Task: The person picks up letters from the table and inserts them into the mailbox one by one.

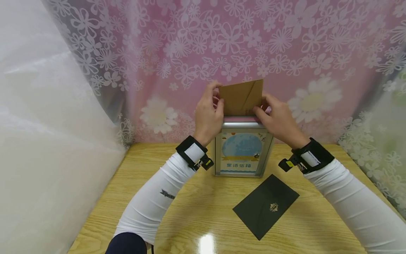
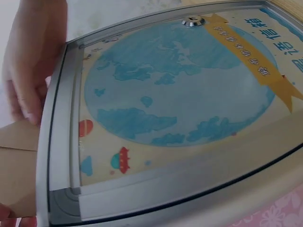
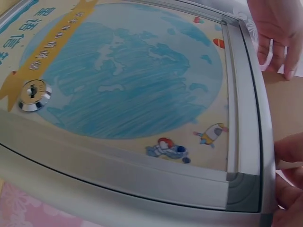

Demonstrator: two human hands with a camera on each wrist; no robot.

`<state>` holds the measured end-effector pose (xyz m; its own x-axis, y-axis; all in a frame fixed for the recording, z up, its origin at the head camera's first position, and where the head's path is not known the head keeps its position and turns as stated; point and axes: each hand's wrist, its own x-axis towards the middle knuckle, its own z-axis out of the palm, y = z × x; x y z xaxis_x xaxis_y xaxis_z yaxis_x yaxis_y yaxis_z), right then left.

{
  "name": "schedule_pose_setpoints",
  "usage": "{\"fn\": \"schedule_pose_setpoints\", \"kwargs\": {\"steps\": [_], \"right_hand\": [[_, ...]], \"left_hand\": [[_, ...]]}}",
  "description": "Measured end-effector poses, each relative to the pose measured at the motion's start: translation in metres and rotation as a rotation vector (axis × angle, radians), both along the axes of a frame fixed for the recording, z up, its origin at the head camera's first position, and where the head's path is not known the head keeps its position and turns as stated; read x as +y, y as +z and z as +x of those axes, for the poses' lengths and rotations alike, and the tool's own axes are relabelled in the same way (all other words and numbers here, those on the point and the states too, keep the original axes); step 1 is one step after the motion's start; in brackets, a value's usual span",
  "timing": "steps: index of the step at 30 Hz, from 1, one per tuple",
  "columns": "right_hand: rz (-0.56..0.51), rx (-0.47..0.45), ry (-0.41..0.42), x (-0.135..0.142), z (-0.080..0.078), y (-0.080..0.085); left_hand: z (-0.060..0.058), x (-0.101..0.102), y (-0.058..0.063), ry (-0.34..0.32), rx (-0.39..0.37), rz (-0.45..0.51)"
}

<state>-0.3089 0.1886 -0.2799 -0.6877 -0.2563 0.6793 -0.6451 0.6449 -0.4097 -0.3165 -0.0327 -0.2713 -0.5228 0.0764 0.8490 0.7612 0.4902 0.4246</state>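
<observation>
A brown envelope point(image 1: 239, 97) stands upright at the top of a silver-framed mailbox point(image 1: 242, 151), its lower edge hidden at the box's top. My left hand point(image 1: 209, 111) pinches the envelope's left edge between thumb and fingers. On the opposite side my right hand point(image 1: 279, 114) grips the right edge, thumb on the near face. The box front carries a blue globe picture and a round lock point(image 3: 34, 95). Part of the brown envelope point(image 2: 18, 165) also shows beyond the frame in the left wrist view.
A dark envelope point(image 1: 266, 206) with a gold emblem lies flat on the wooden table point(image 1: 190, 218), in front of the mailbox. Behind the table hangs a pink flowered curtain point(image 1: 203, 46). A whitish sheet point(image 1: 57, 123) borders the left side.
</observation>
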Motion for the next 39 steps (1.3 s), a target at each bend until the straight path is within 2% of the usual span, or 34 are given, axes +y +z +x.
{"fn": "schedule_pose_setpoints", "kwargs": {"steps": [7, 11, 21, 33, 39], "right_hand": [[-0.069, 0.194, 0.013, -0.005, -0.001, 0.015], [-0.050, 0.246, 0.013, -0.008, 0.000, 0.019], [-0.013, 0.141, -0.031, -0.003, -0.003, 0.001], [0.019, 0.103, -0.063, -0.002, -0.001, -0.009], [0.040, 0.120, -0.055, 0.001, -0.001, -0.016]], "left_hand": [[-0.002, 0.000, -0.003, 0.054, -0.054, -0.087], [-0.005, 0.001, -0.004, 0.073, -0.083, -0.125], [-0.006, -0.002, -0.015, 0.135, -0.096, -0.200], [-0.008, -0.006, -0.028, 0.172, -0.088, -0.288], [-0.008, -0.006, -0.032, 0.181, -0.071, -0.321]]}}
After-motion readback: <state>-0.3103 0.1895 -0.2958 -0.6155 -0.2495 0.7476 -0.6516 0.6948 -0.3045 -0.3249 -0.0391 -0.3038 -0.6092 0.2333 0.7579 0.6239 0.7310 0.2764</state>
